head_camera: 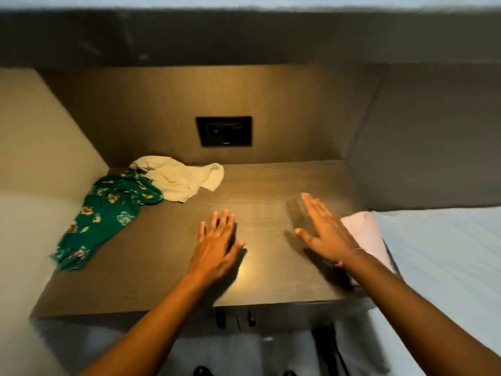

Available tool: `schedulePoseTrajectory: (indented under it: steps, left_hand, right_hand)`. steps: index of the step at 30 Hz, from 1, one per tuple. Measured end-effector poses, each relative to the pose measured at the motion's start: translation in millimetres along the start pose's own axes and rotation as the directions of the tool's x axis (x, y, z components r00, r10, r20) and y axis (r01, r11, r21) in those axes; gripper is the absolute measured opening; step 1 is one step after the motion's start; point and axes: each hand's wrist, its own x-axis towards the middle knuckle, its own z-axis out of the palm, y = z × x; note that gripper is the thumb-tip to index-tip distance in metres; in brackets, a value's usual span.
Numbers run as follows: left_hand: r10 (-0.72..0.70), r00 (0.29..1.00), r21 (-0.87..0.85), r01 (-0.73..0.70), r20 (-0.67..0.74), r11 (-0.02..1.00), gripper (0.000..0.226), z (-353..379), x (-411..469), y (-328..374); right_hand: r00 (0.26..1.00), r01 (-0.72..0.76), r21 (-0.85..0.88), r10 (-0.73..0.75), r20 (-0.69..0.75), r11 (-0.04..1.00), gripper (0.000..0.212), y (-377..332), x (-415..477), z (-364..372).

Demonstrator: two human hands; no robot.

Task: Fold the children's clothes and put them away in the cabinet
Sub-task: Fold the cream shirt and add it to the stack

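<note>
A crumpled green printed children's garment (108, 210) lies at the left of the wooden cabinet top (257, 185). A cream cloth (181, 177) is bunched behind it, touching it. A pale pink garment (366, 234) sits at the top's right edge, partly hidden by my right wrist. My left hand (217, 245) hovers flat over the middle of the top, fingers spread, holding nothing. My right hand (322, 229) is also open, fingers stretched forward, just left of the pink garment.
A dark wall panel (224, 131) is set in the back wall of the niche. A bed with a light blue sheet (447, 261) borders the right side. Side walls close in the niche, and a dark shelf (244, 36) hangs overhead. Two dark knobs (235, 318) sit under the front edge.
</note>
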Motion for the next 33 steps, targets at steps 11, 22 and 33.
schedulePoseTrajectory:
  steps: [11,22,33]
  left_hand:
    - [-0.239,0.971,0.255,0.236,-0.021,0.938,0.068,-86,-5,-146]
    - [-0.088,0.996,0.351,0.091,-0.024,0.932,0.055,-72,52,-126]
    - [-0.117,0.879,-0.098,0.08,-0.463,0.992,0.014,-103,49,-130]
  right_hand:
    - [0.945,0.233,-0.218,-0.168,0.28,0.948,0.073,-168,190,87]
    - [0.978,0.15,-0.333,-0.091,0.186,0.931,0.053,-144,170,109]
    - [0.951,0.024,0.158,0.026,-0.307,0.987,0.009,-115,122,81]
